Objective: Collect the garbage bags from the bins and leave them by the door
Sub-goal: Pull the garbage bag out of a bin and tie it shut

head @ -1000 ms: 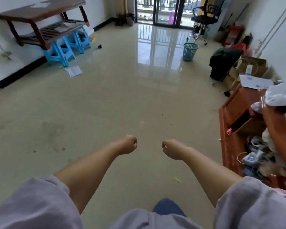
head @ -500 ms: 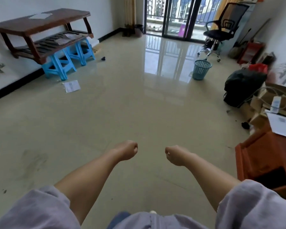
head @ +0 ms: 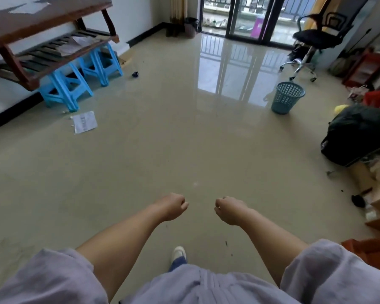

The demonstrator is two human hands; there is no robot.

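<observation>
Collection not yet begun: left hand point(head: 172, 206) and right hand point(head: 229, 209) show curled fingers holding nothing. Teal bin point(head: 287, 98) and black garbage bag point(head: 358, 134) stand well ahead, uncollected.

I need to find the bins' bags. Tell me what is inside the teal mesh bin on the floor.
No bag or rubbish shows at the teal mesh bin's open top or through its walls. Its bottom is hidden from this angle.

Teal mesh bin point(head: 287, 98) upright on floor, far right ahead of me, near office chair. Bulging black garbage bag point(head: 358, 133) slumped on floor at right wall, nearer than bin, among boxes.
</observation>
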